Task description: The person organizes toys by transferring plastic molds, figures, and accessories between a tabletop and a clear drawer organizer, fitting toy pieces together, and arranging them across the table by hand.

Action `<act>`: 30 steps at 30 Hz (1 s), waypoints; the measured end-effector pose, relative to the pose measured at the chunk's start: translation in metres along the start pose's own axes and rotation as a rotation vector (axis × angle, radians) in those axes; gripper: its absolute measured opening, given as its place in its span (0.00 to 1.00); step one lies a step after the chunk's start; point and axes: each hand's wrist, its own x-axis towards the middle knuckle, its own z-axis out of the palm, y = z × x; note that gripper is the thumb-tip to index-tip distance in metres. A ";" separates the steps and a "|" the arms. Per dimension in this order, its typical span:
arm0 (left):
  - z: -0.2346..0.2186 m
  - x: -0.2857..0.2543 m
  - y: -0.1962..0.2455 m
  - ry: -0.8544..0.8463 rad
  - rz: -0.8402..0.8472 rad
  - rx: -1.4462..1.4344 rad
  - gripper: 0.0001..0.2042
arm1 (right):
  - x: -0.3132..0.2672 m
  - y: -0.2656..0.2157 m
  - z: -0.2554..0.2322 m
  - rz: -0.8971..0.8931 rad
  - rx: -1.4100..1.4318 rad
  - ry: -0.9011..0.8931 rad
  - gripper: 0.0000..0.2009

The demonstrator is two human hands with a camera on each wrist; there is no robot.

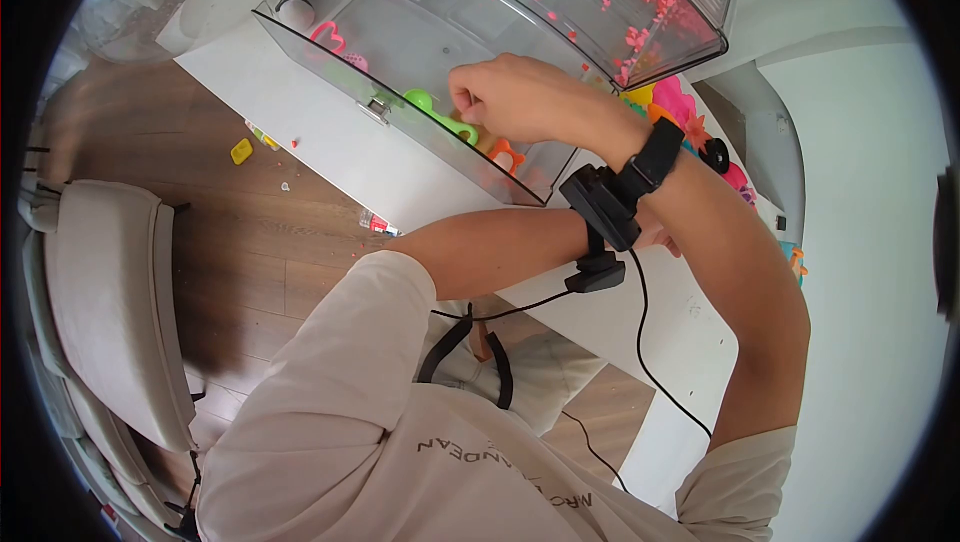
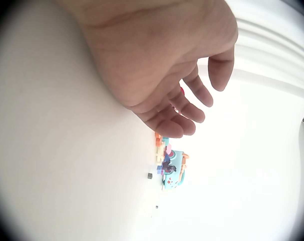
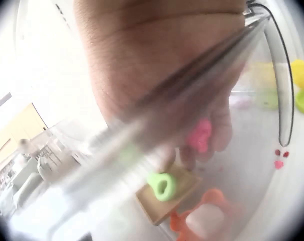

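Note:
My right hand (image 1: 510,97) reaches over the wall of a clear plastic box (image 1: 400,27), its fingers curled. In the right wrist view these fingers pinch a small pink piece (image 3: 199,135); its kind does not show. Just below them lie a light green toy with a ring-shaped end (image 3: 164,187), a tan block (image 3: 154,213) and an orange cutter-like shape (image 3: 179,223). My left hand (image 1: 655,230) is partly hidden under the right forearm. In the left wrist view it rests along the white tabletop (image 2: 66,150), fingers loosely bent and nothing held.
Pink crumbs (image 1: 650,2) lie in the box's other half at the back right. A pink heart shape (image 1: 328,37) sits at its left. Colourful toys (image 1: 675,102) stand right of the box. A black cable (image 1: 645,342) hangs from the wrist camera. A chair (image 1: 110,292) stands left.

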 end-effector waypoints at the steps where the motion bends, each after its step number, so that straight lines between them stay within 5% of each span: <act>1: -0.002 -0.005 0.000 0.001 -0.001 -0.006 0.16 | -0.006 -0.006 -0.005 0.024 -0.095 -0.026 0.12; 8: -0.001 -0.004 -0.003 0.001 -0.002 -0.044 0.16 | -0.023 -0.018 -0.016 0.017 -0.436 -0.308 0.11; 15: -0.007 -0.011 -0.005 0.001 -0.003 -0.079 0.16 | -0.024 -0.027 -0.017 0.071 -0.477 -0.278 0.15; 23: -0.002 -0.008 -0.008 0.000 -0.001 -0.120 0.16 | -0.027 -0.023 -0.005 0.017 -0.450 -0.181 0.09; 30: -0.002 -0.001 -0.013 0.008 0.006 -0.156 0.16 | -0.025 -0.028 -0.026 0.114 -0.408 -0.269 0.14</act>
